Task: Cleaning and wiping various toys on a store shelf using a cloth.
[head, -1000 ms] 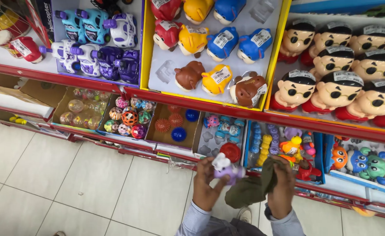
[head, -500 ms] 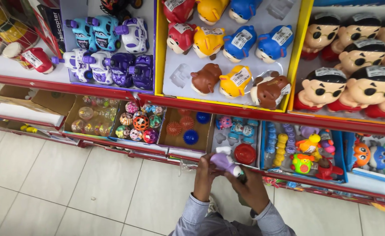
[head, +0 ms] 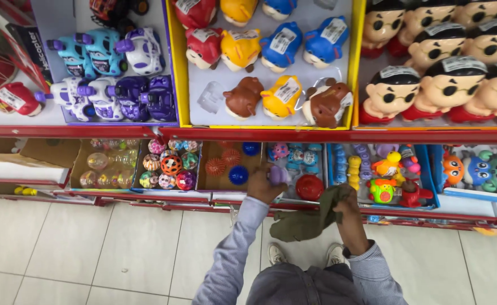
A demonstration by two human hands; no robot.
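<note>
Pale floor tiles lying open at left, below red shelf edge. Cardboard box with clear balls, next box with patterned balls, brown tray with spiky balls. Left hand curled around small lilac toy, held over blue bin, possibly touching its rim. Right hand clenched on olive cloth, just below bin of bright plastic toys, near left hand.
</note>
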